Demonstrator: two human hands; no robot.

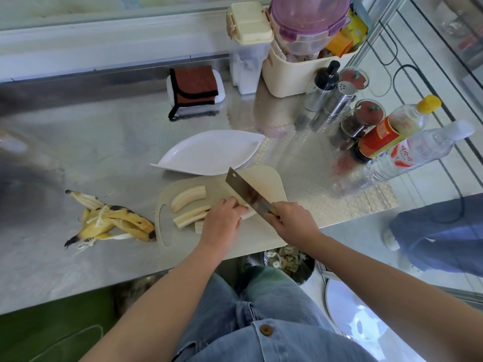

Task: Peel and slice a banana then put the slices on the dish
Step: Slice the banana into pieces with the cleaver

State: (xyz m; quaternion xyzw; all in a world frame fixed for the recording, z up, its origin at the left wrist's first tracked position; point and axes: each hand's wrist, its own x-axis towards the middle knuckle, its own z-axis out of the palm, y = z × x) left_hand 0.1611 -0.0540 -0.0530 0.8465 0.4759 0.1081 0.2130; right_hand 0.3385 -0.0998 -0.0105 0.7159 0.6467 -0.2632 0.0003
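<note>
The right hand (290,220) reaches in from the lower right, its grip closed round the handle of a knife (248,193), blade running up and left from the fist. The left hand (222,223) lies palm down just left of that grip, fingers curled onto a banana piece (247,212) under the blade; how much it holds is hidden. Left of both grips, two banana halves (188,197) lie on the board (264,178), long axes slanting up to the right. The dish (209,152) sits beyond, the peel (112,222) far left on the tabletop (104,137).

Bare forearms, light blue jeans (261,322), brown button (266,330) at waist
</note>
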